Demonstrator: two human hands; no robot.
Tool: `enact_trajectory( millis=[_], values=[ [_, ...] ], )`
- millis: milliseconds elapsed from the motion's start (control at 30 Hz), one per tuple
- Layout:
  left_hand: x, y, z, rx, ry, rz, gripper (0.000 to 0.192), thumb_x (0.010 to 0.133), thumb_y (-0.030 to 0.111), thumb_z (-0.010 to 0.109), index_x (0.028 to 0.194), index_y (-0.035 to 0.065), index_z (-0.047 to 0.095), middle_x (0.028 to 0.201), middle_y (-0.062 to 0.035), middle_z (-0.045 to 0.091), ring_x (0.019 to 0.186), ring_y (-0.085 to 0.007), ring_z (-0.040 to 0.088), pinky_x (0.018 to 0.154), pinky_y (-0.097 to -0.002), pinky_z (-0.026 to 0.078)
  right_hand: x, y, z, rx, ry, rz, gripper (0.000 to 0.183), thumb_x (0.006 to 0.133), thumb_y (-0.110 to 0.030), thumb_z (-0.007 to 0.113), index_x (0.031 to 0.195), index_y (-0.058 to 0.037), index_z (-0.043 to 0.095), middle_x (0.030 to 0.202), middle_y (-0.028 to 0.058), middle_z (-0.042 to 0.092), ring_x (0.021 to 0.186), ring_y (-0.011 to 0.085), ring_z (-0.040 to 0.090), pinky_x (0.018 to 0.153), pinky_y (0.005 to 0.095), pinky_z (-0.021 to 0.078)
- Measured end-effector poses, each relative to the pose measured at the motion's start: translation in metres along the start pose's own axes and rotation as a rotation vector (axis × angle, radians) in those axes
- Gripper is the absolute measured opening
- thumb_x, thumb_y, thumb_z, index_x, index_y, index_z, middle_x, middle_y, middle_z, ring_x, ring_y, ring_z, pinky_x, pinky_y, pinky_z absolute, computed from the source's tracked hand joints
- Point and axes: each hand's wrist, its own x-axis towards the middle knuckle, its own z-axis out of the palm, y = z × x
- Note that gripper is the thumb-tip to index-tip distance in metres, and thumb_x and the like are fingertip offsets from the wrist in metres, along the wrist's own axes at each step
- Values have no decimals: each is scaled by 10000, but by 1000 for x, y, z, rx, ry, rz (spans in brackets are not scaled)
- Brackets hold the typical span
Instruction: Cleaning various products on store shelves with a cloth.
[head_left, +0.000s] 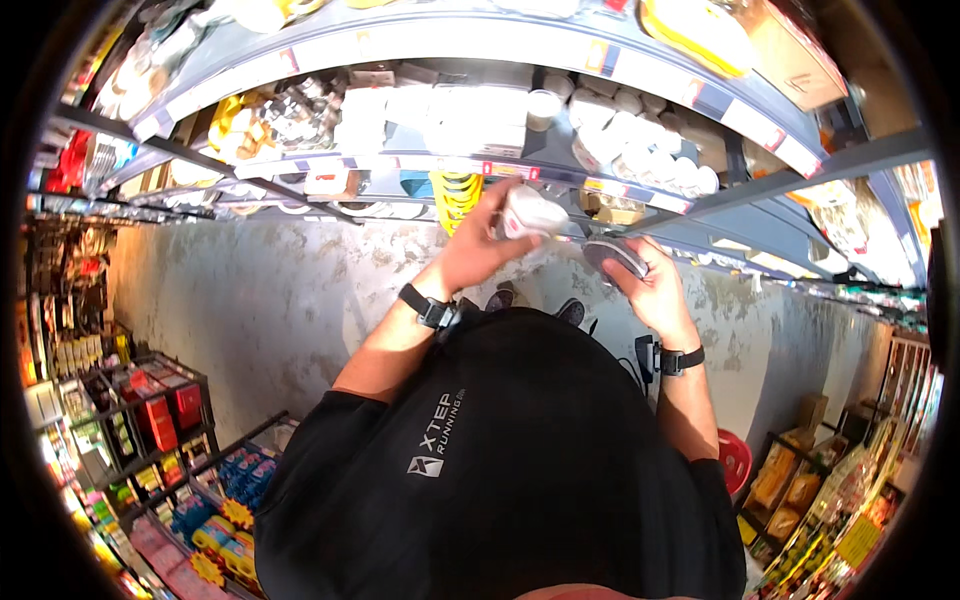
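Observation:
My left hand grips a white container, cup-like and bearing a red mark. It is blurred, and its exact kind cannot be told. Between the thumb and fingers of my right hand is a dark grey, rounded flat pad with a pale edge. The two held things are apart, in front of the lower shelves. Beyond them, white tubs and white cups lying on their sides stock the middle shelf.
Metal shelving with a labelled upper edge spans the front, and a grey upright slants at the right. Yellow plastic goods hang low. Racks of goods stand behind at the left. A red stool is near my right elbow.

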Motion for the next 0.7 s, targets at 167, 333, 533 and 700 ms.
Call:
enact_trajectory(
  millis=[167,333,533,700],
  values=[
    [38,4,-5,269,98,123,859,870,112,954,1598,40,504,1441,-143,658,1353,-268,632,1167,-418,520,-64,57,-2,266,232,234,278,1110,-172,787,1315,16,767,1149,5,808,1013,81,701,908,271,566],
    [95,4,2,615,206,233,805,768,214,950,1454,14,579,1299,-242,704,1282,-447,629,1129,-520,523,-125,82,8,399,429,409,292,1112,-194,797,1311,19,779,1094,-12,803,970,62,684,884,258,563],
    [134,16,21,675,143,126,792,776,170,925,1460,-23,577,1380,-285,706,1305,-470,689,1112,-501,563,-166,92,28,458,528,495,285,1119,-207,790,1296,16,781,1078,-14,806,936,58,689,863,262,574],
    [152,-18,20,781,250,330,812,804,168,921,1528,15,586,1419,-283,679,1366,-465,643,1148,-502,555,-173,82,37,484,560,488,294,1118,-218,795,1298,14,782,1076,-12,807,934,56,690,858,259,573]
  ],
)
